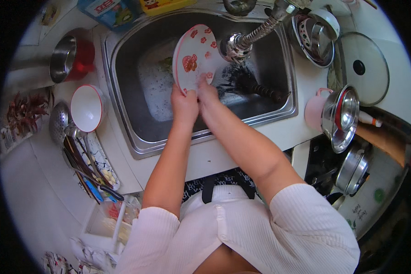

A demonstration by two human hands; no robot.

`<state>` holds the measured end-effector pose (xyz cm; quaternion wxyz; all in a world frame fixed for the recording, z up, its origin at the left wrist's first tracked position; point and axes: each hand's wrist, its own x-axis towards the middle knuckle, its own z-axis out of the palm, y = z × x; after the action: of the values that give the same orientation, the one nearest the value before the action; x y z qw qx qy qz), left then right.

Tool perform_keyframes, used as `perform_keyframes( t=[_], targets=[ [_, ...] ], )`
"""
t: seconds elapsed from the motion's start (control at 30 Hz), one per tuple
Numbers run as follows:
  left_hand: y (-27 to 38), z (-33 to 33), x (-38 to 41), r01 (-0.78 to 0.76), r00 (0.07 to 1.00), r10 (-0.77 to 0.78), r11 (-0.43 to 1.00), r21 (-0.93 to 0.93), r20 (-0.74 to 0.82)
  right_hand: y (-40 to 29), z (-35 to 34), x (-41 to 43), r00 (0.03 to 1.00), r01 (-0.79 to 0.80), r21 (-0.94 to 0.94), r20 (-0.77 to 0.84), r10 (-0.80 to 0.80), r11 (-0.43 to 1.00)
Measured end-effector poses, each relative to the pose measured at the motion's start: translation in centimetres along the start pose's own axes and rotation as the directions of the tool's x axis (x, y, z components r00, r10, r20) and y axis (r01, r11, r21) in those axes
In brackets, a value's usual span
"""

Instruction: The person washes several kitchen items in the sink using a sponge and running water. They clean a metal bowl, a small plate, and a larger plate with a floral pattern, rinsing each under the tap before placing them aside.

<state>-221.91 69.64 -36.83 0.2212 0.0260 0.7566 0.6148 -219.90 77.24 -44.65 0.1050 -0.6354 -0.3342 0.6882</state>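
Observation:
A white plate [196, 48] with a pink rim and red flower and strawberry prints is tilted up on edge over the stainless steel sink [130, 85]. My left hand [185, 104] grips its near edge, thumb at the rim. Close beside it, my right hand [208, 94] is at the plate's lower right, its fingertips blurred against the printed face. The faucet head [239, 48] on its flexible metal hose points at the plate, and water sprays between them. Below, a dark-handled brush [257, 87] lies in the sink, with suds and water on the basin floor.
Left of the sink stand a white bowl [86, 109], a red pot [82, 54] and a tray of utensils [104, 171]. Stacked bowls [316, 41], a glass lid [370, 68], a pink mug [316, 111] and metal basins [344, 118] stand right. A blue detergent bottle [106, 13] is behind.

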Motion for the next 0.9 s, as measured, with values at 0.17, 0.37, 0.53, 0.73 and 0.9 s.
perform_keyframes(
  t=[0.17,0.37,0.53,0.73,0.9],
  targets=[
    [3.2,-1.5,0.2,0.058,0.985,-0.042,0.994,-0.091,0.169,-1.7,-2.7,2.4,0.972,0.22,0.07,0.065,-0.224,0.973],
    [3.0,-3.0,0.0,0.229,0.91,-0.193,0.972,-0.057,0.366,-3.4,-4.9,3.2,0.927,0.352,-0.171,0.199,-0.318,0.92],
    [-0.2,0.4,-0.7,-0.103,0.987,0.083,0.984,-0.147,-0.135,-0.3,0.0,-2.3,0.981,0.19,0.245,-0.019,-0.191,0.951],
    [2.2,-4.3,0.8,0.193,0.955,-0.171,0.979,-0.069,0.242,-2.6,-4.8,2.5,0.955,0.275,-0.162,0.164,-0.249,0.948],
    [2.2,-2.8,-0.2,0.165,0.98,-0.166,0.986,0.019,0.111,-1.2,-1.9,-2.8,0.966,-0.196,0.134,0.198,0.168,0.971]
  ],
)
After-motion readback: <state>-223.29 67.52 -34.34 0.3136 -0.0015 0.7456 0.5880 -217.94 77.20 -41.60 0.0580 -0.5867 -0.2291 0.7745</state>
